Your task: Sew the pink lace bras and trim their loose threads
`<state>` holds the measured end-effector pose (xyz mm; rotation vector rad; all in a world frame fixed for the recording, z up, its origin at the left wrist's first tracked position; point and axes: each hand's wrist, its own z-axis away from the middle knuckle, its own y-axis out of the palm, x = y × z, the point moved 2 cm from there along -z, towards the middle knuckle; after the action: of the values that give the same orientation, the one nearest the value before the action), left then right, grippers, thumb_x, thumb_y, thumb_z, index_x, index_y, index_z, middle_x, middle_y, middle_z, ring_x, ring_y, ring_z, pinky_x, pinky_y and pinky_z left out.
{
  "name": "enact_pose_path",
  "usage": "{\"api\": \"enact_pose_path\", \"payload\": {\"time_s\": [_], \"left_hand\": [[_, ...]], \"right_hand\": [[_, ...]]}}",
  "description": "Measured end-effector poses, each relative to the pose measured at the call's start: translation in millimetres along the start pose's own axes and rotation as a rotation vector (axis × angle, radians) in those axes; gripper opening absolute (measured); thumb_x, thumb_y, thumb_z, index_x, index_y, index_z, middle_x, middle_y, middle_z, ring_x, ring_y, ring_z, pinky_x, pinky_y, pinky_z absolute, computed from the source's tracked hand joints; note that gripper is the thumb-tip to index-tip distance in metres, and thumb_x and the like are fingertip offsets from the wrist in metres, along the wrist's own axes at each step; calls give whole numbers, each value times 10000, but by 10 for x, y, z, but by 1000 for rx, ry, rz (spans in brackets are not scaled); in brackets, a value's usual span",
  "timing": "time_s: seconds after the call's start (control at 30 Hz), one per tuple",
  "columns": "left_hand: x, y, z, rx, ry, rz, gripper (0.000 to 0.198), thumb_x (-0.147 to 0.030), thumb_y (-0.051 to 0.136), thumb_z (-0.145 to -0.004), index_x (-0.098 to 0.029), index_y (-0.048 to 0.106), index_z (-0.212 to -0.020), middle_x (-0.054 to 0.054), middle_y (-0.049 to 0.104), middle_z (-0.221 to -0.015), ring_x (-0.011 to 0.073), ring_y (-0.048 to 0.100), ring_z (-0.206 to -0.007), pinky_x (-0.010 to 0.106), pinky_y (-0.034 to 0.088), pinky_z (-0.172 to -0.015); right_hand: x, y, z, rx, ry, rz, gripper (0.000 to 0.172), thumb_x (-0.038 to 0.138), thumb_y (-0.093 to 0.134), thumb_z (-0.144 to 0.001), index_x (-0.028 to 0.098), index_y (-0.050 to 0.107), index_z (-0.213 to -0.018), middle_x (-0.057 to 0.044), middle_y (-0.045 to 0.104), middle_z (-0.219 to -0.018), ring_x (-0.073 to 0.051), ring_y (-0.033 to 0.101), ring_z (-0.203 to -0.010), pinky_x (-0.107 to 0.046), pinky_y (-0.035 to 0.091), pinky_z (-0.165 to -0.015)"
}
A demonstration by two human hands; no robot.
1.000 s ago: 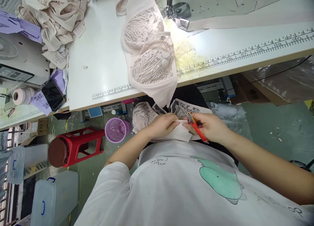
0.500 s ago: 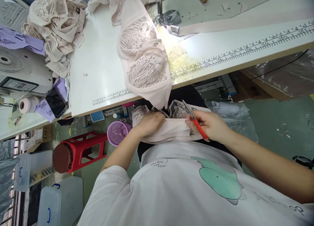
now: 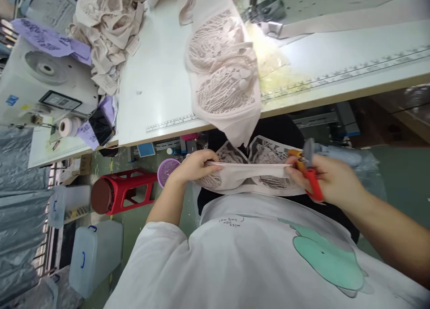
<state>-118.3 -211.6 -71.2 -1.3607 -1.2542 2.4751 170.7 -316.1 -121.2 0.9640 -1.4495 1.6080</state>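
Observation:
A pale pink lace bra (image 3: 231, 177) lies across my lap, its band edge stretched straight between my hands. My left hand (image 3: 199, 165) pinches the left end of that edge. With thumb and finger my right hand (image 3: 331, 179) grips the right end, and the same hand holds small red-handled thread snips (image 3: 311, 174), blurred by motion, blades pointing up. A second lace bra piece (image 3: 225, 71) drapes over the table edge just above, its lower tip hanging close to the bra in my lap.
The white sewing table (image 3: 157, 89) has a printed ruler along its front edge. A pile of lace bras (image 3: 104, 27) lies at the back left beside a sewing machine (image 3: 50, 80). Below stand a red stool (image 3: 131, 190), a purple basket (image 3: 168, 171) and a clear plastic box (image 3: 97, 255).
My hands have moved apart, pulling the bra's edge taut. The snips in my right hand have shifted right and turned more upright. The whole view has swung slightly left.

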Motion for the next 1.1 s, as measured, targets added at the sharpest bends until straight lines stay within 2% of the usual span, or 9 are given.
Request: {"api": "enact_pose_path", "payload": {"time_s": [0.1, 0.33, 0.4, 0.5, 0.63, 0.7, 0.8, 0.93, 1.1], "left_hand": [[-72, 33, 64, 3, 23, -9, 202, -374, 608, -893, -175, 616, -859, 49, 659, -867, 163, 609, -796, 274, 479, -751], [-171, 27, 114, 50, -15, 50, 219, -382, 581, -869, -180, 554, -789, 14, 586, -765, 142, 531, -708, 260, 431, -686], [-166, -11, 110, 115, -24, 98, 235, -400, 567, -866, -181, 547, -785, 0, 571, -738, 132, 510, -675, 251, 421, -662], [-112, -42, 59, 311, -43, 84, 236, -389, 525, -888, -173, 576, -808, 8, 605, -755, 138, 536, -685, 248, 431, -667], [-60, -12, -144, 422, -108, -194, 252, -312, 461, -935, -159, 653, -992, 92, 695, -1018, 215, 638, -907, 303, 482, -794], [-148, 64, -280, 399, -45, -263, 287, -320, 456, -957, -159, 649, -1095, 123, 688, -1129, 250, 640, -1025, 347, 489, -881], [-403, 261, -471, 325, 164, -135, 282, -329, 467, -974, -173, 623, -1150, 121, 687, -1156, 240, 637, -1063, 360, 483, -948], [-631, 520, -664, 159, 278, 106, 188, -291, 483, -959, -164, 622, -946, 91, 681, -948, 195, 634, -891, 308, 503, -823], [-616, 609, -700, 34, 308, 364, 176, -288, 548, -923, -171, 579, -796, 48, 617, -825, 142, 579, -755, 265, 475, -716]], "right_hand": [[-75, -35, 78, -32, -6, 32, 188, 470, 598, -827, 284, 607, -810, -41, 658, -689, -240, 591, -564, -396, 462, -554], [-103, -33, 160, -24, 2, 70, 248, 538, 579, -810, 291, 602, -808, -66, 677, -706, -307, 627, -594, -458, 468, -550], [-55, -14, 145, -12, 3, 50, 227, 505, 583, -816, 279, 604, -807, -70, 684, -715, -292, 630, -596, -442, 480, -555], [53, 43, 81, 38, 3, -9, 224, 473, 576, -813, 258, 571, -755, -47, 655, -666, -234, 603, -566, -374, 479, -534], [168, 100, -48, 91, 16, -27, 315, 482, 595, -764, 253, 425, -630, 6, 542, -567, -165, 507, -519, -299, 418, -493], [197, 101, -93, 112, 28, -43, 327, 467, 576, -758, 253, 377, -612, 14, 510, -564, -154, 487, -537, -283, 406, -500], [225, 86, -114, 126, 51, -69, 329, 452, 562, -749, 253, 345, -603, 24, 473, -558, -140, 443, -533, -269, 374, -487], [245, 81, -101, 143, 97, -118, 381, 501, 588, -755, 253, 339, -608, 38, 432, -552, -121, 391, -510, -258, 337, -466], [182, 91, -68, 164, 129, -208, 423, 626, 596, -795, 233, 471, -706, 28, 488, -632, -128, 446, -560, -263, 406, -517]]}}
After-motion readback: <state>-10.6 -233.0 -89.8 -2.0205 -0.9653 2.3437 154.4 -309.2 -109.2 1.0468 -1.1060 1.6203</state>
